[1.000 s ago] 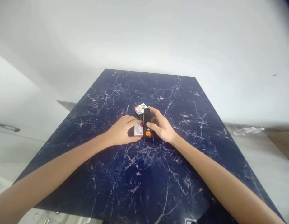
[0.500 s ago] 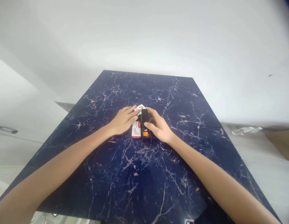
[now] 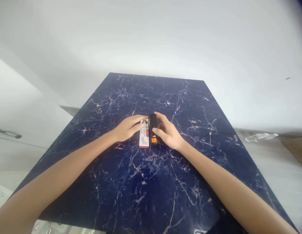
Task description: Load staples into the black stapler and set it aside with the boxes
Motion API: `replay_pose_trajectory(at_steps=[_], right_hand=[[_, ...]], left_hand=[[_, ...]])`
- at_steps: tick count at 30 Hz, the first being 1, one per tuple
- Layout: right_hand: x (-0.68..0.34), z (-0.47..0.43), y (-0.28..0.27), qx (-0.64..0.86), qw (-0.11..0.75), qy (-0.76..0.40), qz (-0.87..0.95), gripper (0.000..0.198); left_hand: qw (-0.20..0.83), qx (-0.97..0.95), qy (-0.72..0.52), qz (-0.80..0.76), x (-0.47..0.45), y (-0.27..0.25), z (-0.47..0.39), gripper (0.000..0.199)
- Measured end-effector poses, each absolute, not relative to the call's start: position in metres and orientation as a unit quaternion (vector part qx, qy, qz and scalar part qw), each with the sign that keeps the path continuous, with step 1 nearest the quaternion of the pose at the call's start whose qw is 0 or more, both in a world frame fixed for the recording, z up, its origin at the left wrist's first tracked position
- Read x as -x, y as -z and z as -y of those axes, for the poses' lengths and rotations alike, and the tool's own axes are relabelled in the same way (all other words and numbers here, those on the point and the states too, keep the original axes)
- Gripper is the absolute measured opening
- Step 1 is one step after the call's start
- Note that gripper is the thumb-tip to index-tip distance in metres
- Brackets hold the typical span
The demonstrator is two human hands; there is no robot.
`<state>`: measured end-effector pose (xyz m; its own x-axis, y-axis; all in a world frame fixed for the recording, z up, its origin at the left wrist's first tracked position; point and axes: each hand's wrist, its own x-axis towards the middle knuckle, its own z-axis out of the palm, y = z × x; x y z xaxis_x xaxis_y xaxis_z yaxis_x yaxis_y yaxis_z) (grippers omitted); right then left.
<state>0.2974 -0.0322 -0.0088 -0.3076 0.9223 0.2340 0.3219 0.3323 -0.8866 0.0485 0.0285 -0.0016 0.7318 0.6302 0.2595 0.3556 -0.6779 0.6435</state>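
A slim white-and-red printed box (image 3: 144, 139) lies lengthwise on the table, directly left of a black oblong item (image 3: 153, 122) with an orange patch at its near end. My left hand (image 3: 128, 128) is on the box's far half, thumb over its top and fingers curving past its far left edge, covering part of it. From the right, my right hand (image 3: 169, 131) grips the black item, with the thumb on its near half and the index finger at its far end. The exact kind of the black item cannot be made out.
Both things rest on a dark blue marble-patterned table (image 3: 141, 182). Beyond its right edge lie a crumpled clear plastic piece (image 3: 261, 136) and a brown cardboard piece (image 3: 295, 148). A dark looped object (image 3: 8, 133) is at far left, and a pale wall rises behind.
White printed material that stood askew at the far end under my left fingers is now in line with the box. My left fingers have drawn back left. The right hand keeps its grip.
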Motion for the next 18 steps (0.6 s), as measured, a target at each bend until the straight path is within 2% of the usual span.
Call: replay_pose_trajectory(at_steps=[3,9,15,18], right_hand=[[-0.298,0.032,0.009,0.431,0.396,-0.379,0.717,0.062],[-0.298,0.033,0.009,0.436,0.396,-0.380,0.713,0.062],[-0.298,0.034,0.008,0.434,0.394,-0.381,0.715,0.062],[-0.298,0.034,0.008,0.437,0.393,-0.378,0.715,0.063]], left_hand=[[0.282,-0.894,-0.223,-0.268,-0.042,0.002,-0.027,0.062],[0.250,-0.914,-0.130,-0.291,-0.028,0.002,-0.015,0.119],[0.230,-0.915,-0.115,-0.312,-0.030,0.003,-0.009,0.113],[0.227,-0.916,-0.106,-0.315,-0.031,0.004,-0.009,0.123]])
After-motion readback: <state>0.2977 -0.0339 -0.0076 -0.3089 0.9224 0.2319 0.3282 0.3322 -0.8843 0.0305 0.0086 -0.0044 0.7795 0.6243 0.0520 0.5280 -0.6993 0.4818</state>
